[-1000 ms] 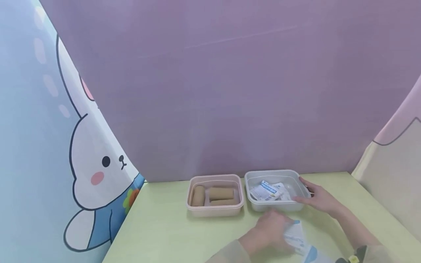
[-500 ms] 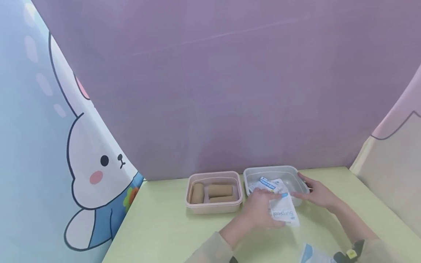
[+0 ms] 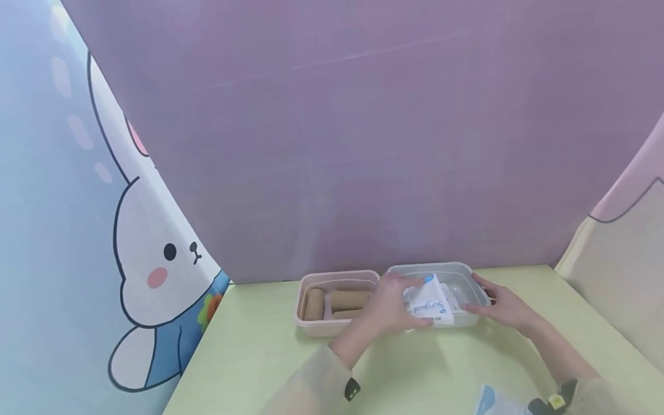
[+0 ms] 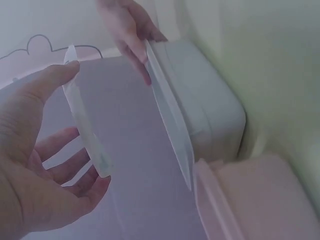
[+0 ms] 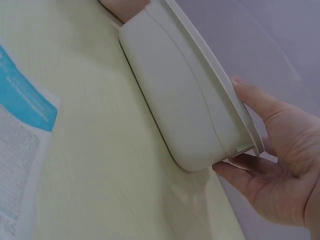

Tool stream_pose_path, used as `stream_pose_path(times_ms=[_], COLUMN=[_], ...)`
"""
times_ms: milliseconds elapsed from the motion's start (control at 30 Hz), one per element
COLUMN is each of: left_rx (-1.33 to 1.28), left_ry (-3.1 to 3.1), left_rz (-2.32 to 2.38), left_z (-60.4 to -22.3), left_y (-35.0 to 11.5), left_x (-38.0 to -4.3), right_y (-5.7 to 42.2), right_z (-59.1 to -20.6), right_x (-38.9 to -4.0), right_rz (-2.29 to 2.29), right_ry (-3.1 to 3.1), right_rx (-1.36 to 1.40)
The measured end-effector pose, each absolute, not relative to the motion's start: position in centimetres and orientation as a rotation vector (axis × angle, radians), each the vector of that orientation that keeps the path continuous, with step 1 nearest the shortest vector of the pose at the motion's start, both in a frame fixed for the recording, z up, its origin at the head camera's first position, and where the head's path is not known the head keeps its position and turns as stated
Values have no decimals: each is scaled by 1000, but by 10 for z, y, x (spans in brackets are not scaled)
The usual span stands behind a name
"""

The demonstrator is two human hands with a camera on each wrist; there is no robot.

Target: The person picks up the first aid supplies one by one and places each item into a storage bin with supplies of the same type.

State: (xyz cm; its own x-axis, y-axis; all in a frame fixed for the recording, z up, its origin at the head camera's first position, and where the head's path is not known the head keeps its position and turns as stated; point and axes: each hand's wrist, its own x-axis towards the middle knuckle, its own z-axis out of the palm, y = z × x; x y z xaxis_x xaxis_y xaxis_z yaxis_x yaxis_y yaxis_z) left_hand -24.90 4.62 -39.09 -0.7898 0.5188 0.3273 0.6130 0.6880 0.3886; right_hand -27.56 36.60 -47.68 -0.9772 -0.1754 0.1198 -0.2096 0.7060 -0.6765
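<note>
My left hand (image 3: 391,308) pinches a flat white packet printed "Surgical" (image 3: 429,300) over the near-left part of a pale grey plastic box (image 3: 460,279). In the left wrist view, thumb and fingers grip opposite edges of that packet (image 4: 87,125), which is apart from the box's rim. My right hand (image 3: 505,308) holds the box at its right end; in the right wrist view the thumb lies on the rim and the fingers sit under it. Inside the box lie other white packets (image 3: 449,297), mostly hidden behind the held one.
A pink plastic box (image 3: 324,330) with several brown rolls (image 3: 349,299) stands close left of the grey box. Another white and blue packet (image 3: 499,402) lies on the yellow-green table (image 3: 249,357) at the near edge. A purple backdrop (image 3: 332,173) rises right behind both boxes.
My left hand has picked up a packet from the table and brought it forward and up over the grey box. My right hand has stayed on the box's end.
</note>
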Motion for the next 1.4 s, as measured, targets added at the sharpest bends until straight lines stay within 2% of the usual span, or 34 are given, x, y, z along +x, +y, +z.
stream_pose_path(times_ms=[433,700,967,1400], left_rx=[-895,-860,-758,-715], left_ry=[-2804,-2835,-2882,-2926], left_rz=[-530,-560,-516,-409], left_z=[-356,-347,-367,-403], left_y=[63,76,96,118], left_x=[-297,-302,-314,-313], right_y=[370,367,372,372], right_z=[-476,-476,-474,-475], right_x=[-267,-265,-263,-255], right_rz=[1170,1172,1158,1242], right_ry=[-2858,-2859,-2862,-2855], right_rx=[332,339,326,316])
